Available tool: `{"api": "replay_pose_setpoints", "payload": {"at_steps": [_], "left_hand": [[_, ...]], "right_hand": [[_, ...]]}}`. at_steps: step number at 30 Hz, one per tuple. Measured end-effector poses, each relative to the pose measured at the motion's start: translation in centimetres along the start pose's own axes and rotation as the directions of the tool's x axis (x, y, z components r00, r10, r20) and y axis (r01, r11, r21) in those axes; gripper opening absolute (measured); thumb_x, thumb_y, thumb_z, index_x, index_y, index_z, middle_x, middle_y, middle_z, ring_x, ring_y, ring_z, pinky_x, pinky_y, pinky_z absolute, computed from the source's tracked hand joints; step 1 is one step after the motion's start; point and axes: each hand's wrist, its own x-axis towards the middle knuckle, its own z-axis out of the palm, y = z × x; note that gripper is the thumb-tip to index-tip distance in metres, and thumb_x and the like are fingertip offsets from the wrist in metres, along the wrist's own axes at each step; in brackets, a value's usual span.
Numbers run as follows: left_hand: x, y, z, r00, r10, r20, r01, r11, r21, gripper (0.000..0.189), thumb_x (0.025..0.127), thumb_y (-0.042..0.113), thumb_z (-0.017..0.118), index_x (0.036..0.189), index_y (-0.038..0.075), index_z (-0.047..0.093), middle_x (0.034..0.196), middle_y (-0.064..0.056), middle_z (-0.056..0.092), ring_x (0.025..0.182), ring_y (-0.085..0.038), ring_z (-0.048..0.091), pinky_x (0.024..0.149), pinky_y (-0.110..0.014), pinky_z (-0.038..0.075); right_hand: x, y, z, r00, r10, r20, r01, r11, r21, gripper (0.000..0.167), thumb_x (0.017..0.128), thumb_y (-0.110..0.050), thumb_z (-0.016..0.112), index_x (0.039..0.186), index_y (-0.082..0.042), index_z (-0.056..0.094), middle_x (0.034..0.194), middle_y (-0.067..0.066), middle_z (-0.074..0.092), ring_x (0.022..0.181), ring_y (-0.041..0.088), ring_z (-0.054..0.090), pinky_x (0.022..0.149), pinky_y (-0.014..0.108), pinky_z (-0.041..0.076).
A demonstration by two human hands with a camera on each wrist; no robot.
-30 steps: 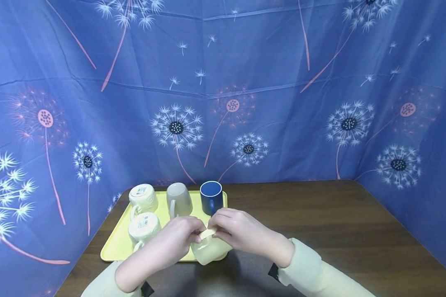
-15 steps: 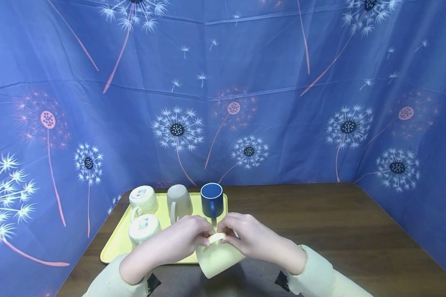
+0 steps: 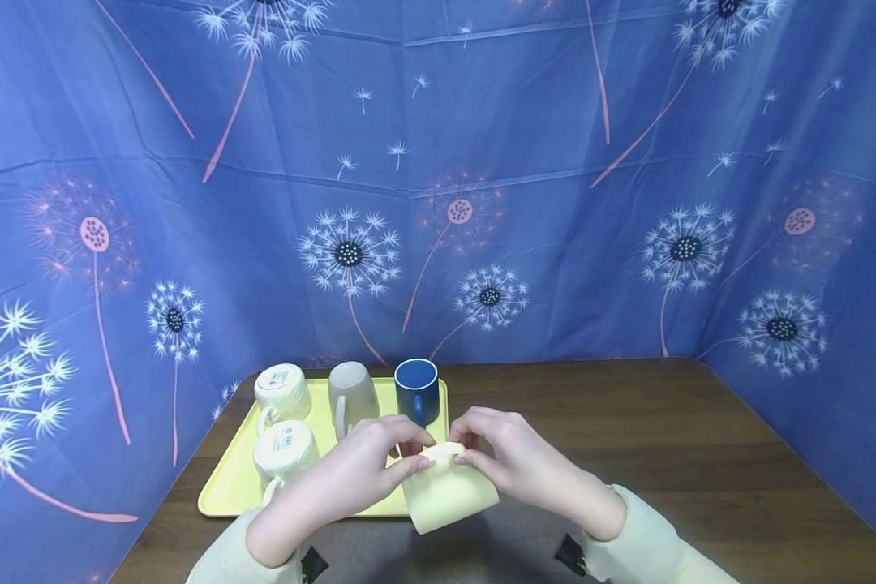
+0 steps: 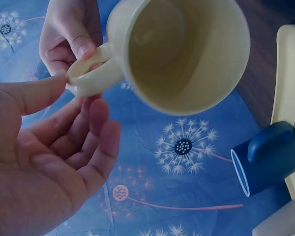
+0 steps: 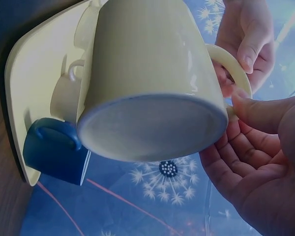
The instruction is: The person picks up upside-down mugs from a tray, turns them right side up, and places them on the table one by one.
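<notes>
Both hands pinch the handle of a pale yellow mug point(image 3: 453, 496), which is turned on its side with the handle uppermost. My left hand point(image 3: 380, 462) has its thumb and fingertips on the handle's left side. From the right, my right hand point(image 3: 507, 454) pinches the same handle with thumb and fingers. The left wrist view looks into the mug's mouth point(image 4: 187, 54), with nothing seen inside. Its pale base point(image 5: 155, 129) faces the right wrist camera. The mug hangs in front of the tray's near right corner.
A yellow tray point(image 3: 226, 487) stands at the left of the dark wooden table point(image 3: 628, 454). On it are a blue mug point(image 3: 418, 397), a grey mug point(image 3: 361, 397) and two upside-down white mugs, one behind point(image 3: 283, 393) and one nearer point(image 3: 285, 446). Blue dandelion cloth surrounds the table.
Both hands have carried the pale yellow mug to the right, away from over the tray's near right corner. The mug's side now shows more fully. The other mugs have stayed put.
</notes>
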Motion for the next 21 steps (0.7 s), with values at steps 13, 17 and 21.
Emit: {"api": "replay_pose_setpoints", "payload": {"at_steps": [13,17,21], "left_hand": [[0.0,-0.5,3.0,0.959,0.059,-0.278,-0.082,0.994,-0.07,0.022,0.076,0.015,0.078,0.095,0.013,0.067,0.087,0.008,0.063,0.08,-0.005,0.059,0.074,-0.023,0.051],[0.0,-0.9,3.9,0.935,0.111,-0.337,-0.131,0.991,-0.037,0.023,0.075,0.012,0.078,0.095,0.012,0.066,0.087,0.007,0.062,0.08,-0.006,0.058,0.074,-0.02,0.05],[0.0,-1.3,4.6,0.913,0.153,-0.379,-0.171,0.985,-0.015,0.024,0.074,0.01,0.079,0.094,0.012,0.066,0.084,0.007,0.061,0.078,-0.007,0.057,0.073,-0.018,0.048]], "right_hand": [[-1.3,0.3,-0.4,0.992,0.021,-0.127,-0.027,0.999,-0.047,0.024,0.075,-0.003,0.076,0.088,-0.015,0.06,0.081,-0.009,0.059,0.073,0.004,0.055,0.066,0.014,0.046],[-1.7,0.4,-0.2,0.987,0.043,-0.153,-0.05,0.998,-0.045,0.024,0.074,-0.003,0.076,0.089,-0.015,0.062,0.079,-0.01,0.059,0.073,0.003,0.054,0.066,0.015,0.045],[-2.0,0.5,0.0,0.981,0.069,-0.181,-0.078,0.996,-0.042,0.025,0.073,-0.003,0.077,0.088,-0.016,0.062,0.079,-0.011,0.058,0.073,0.002,0.053,0.066,0.014,0.045]]}}
